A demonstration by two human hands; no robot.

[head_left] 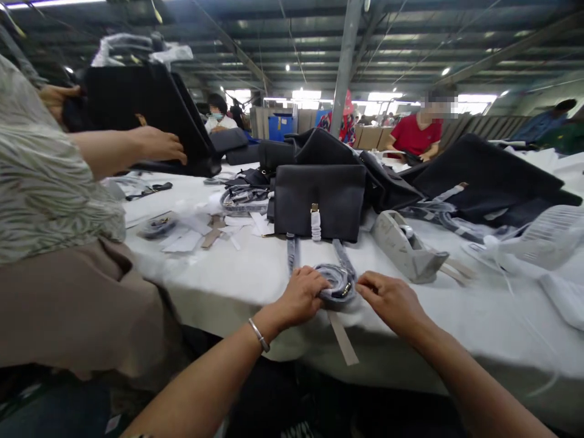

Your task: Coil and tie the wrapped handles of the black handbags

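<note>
A strap wrapped in clear plastic lies rolled into a coil near the table's front edge, with a bit of gold metal on its right side. My left hand grips the coil from the left, fingers over its rim. At the coil's right edge my right hand is closed in a pinch; what is between the fingertips is hidden. Just behind stands a black handbag, its gold clasp wrapped in white material. Two plastic-wrapped lengths of strap run from under the bag towards me. A beige strip hangs below the coil over the edge.
A grey tape dispenser stands to the right, with a white basket-like object beyond. More black bags lie behind. Paper scraps lie to the left. A co-worker on the left holds a large black bag.
</note>
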